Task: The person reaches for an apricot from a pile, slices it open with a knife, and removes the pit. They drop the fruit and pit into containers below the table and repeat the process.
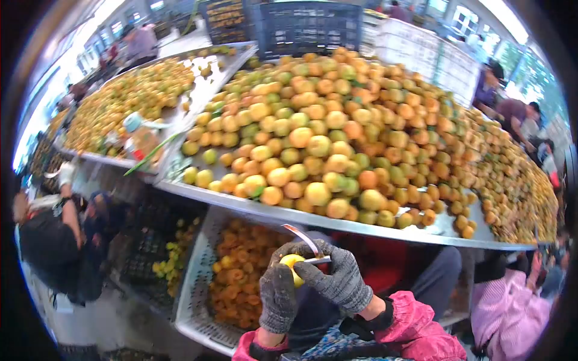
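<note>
My left hand [278, 296], in a grey knitted glove with a dark palm, is closed around a round yellow fruit [293, 265]. My right hand [340, 278], gloved alike, grips a small metal-bladed hand tool [317, 260] against the fruit's right side. From above the right fingers a thin, curved, reddish-and-pale strip [303, 237] sticks up. Both hands meet over my lap, just below the front edge of a metal table [265, 212]. Close to my left hand, a white slotted crate [191, 283] holds many darker orange fruits [241, 259].
Yellow, orange and greenish fruits [337, 138] are heaped on the table. A bottle [141, 139] and green stem [156, 151] lie to the left. Dark [310, 27] and white crates [415, 48] stand behind. A person in black [51, 240] sits left; a pink-checked sleeve [509, 313] shows right.
</note>
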Available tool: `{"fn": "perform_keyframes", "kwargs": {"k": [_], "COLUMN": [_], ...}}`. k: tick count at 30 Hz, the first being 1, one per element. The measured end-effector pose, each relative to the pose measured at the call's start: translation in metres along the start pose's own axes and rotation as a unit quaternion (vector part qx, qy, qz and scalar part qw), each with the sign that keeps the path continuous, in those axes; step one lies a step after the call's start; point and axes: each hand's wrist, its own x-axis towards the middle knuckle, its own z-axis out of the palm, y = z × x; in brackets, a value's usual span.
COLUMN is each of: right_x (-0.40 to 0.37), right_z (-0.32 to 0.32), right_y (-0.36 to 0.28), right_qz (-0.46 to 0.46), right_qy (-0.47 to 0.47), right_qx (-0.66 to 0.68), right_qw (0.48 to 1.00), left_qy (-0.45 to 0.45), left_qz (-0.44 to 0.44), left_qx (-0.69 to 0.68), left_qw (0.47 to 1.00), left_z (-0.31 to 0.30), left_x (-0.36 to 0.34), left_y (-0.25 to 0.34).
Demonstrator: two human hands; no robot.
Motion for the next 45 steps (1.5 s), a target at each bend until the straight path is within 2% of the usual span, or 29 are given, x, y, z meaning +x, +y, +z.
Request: {"fn": "perform_keyframes", "kwargs": {"k": [1, 3, 4, 5, 7, 9, 11, 12, 14, 17, 19, 21, 22, 23, 24, 25, 26, 27, 28, 35, 37, 38, 39, 40, 41, 42, 43, 44, 45], "right_x": [-0.007, -0.021, -0.030, -0.036, -0.052, -0.068, -0.088, -0.099, -0.116, -0.129, -0.138, -0.142, -0.141, -0.141, -0.141, -0.142, -0.143, -0.144, -0.144, -0.151, -0.152, -0.151, -0.154, -0.158, -0.163, -0.158, -0.159, -0.162, -0.158], "right_z": [-0.016, -0.043, -0.054, -0.066, -0.088, -0.107, -0.122, -0.130, -0.141, -0.145, -0.143, -0.137, -0.135, -0.132, -0.130, -0.127, -0.124, -0.121, -0.117, -0.104, -0.103, -0.108, -0.111, -0.112, -0.107, -0.107, -0.105, -0.107, -0.109], "right_y": [0.001, 0.004, 0.010, 0.018, 0.035, 0.041, 0.055, 0.072, 0.090, 0.101, 0.116, 0.120, 0.120, 0.122, 0.125, 0.130, 0.135, 0.140, 0.146, 0.163, 0.173, 0.180, 0.190, 0.199, 0.203, 0.200, 0.198, 0.205, 0.199], "right_qz": [0.003, -0.052, -0.045, -0.044, -0.044, -0.041, 0.063, 0.087, 0.104, 0.101, 0.045, 0.068, 0.066, 0.063, 0.069, 0.076, 0.096, 0.115, 0.119, 0.163, 0.169, 0.163, 0.151, 0.131, 0.131, 0.180, 0.228, 0.053, 0.047], "right_qy": [0.023, 0.071, 0.090, 0.104, 0.148, 0.188, 0.201, 0.200, 0.206, 0.221, 0.248, 0.253, 0.267, 0.282, 0.289, 0.289, 0.293, 0.296, 0.294, 0.307, 0.313, 0.248, 0.175, 0.190, 0.189, 0.272, 0.340, 0.301, 0.302], "right_qx": [-0.010, -0.080, -0.073, -0.076, -0.083, -0.105, -0.060, -0.066, -0.070, -0.050, -0.192, -0.158, -0.149, -0.140, -0.121, -0.117, -0.120, -0.125, -0.113, -0.069, -0.053, -0.222, -0.385, -0.363, -0.361, -0.170, 0.032, -0.316, -0.318], "right_qw": [1.000, 0.993, 0.992, 0.991, 0.985, 0.976, 0.976, 0.974, 0.971, 0.969, 0.948, 0.952, 0.950, 0.947, 0.947, 0.947, 0.944, 0.940, 0.941, 0.935, 0.933, 0.929, 0.894, 0.903, 0.904, 0.930, 0.912, 0.898, 0.897], "left_qy": [-0.022, -0.089, -0.095, -0.110, -0.152, -0.189, -0.197, -0.211, -0.231, -0.254, -0.297, -0.285, -0.232, -0.168, -0.205, -0.211, -0.209, -0.197, -0.199, -0.204, -0.207, -0.225, -0.241, -0.269, -0.268, -0.244, -0.223, -0.229, -0.227], "left_qz": [0.003, 0.047, 0.000, 0.004, -0.040, -0.082, -0.075, -0.120, -0.114, -0.127, -0.139, -0.126, 0.095, 0.311, 0.248, 0.243, 0.088, -0.071, -0.089, -0.110, -0.090, -0.044, 0.003, -0.071, -0.072, -0.032, 0.002, -0.030, -0.025], "left_qx": [-0.011, 0.091, 0.038, 0.035, -0.046, -0.051, -0.122, -0.139, -0.115, -0.061, 0.031, 0.030, 0.173, 0.302, 0.275, 0.278, 0.157, 0.030, 0.035, 0.072, 0.107, 0.146, 0.184, 0.241, 0.243, 0.202, 0.162, 0.121, 0.118], "left_qw": [1.000, 0.991, 0.995, 0.993, 0.986, 0.977, 0.970, 0.960, 0.960, 0.957, 0.944, 0.950, 0.953, 0.885, 0.906, 0.905, 0.961, 0.977, 0.975, 0.970, 0.968, 0.962, 0.953, 0.930, 0.930, 0.948, 0.961, 0.966, 0.966], "left_z": [0.011, 0.032, 0.047, 0.064, 0.096, 0.124, 0.150, 0.160, 0.176, 0.185, 0.185, 0.186, 0.186, 0.185, 0.187, 0.190, 0.194, 0.195, 0.193, 0.184, 0.180, 0.179, 0.179, 0.179, 0.178, 0.181, 0.181, 0.181, 0.184], "left_x": [0.002, 0.003, -0.001, 0.000, -0.001, -0.008, -0.019, -0.026, -0.041, -0.047, -0.047, -0.055, -0.060, -0.065, -0.066, -0.068, -0.071, -0.073, -0.075, -0.084, -0.087, -0.091, -0.094, -0.092, -0.095, -0.092, -0.094, -0.093, -0.090], "left_y": [0.001, 0.004, 0.018, 0.015, -0.002, -0.019, -0.034, -0.044, -0.074, -0.064, -0.060, -0.068, -0.083, -0.095, -0.098, -0.094, -0.086, -0.083, -0.090, -0.105, -0.121, -0.127, -0.129, -0.103, -0.102, -0.104, -0.104, -0.104, -0.102]}}
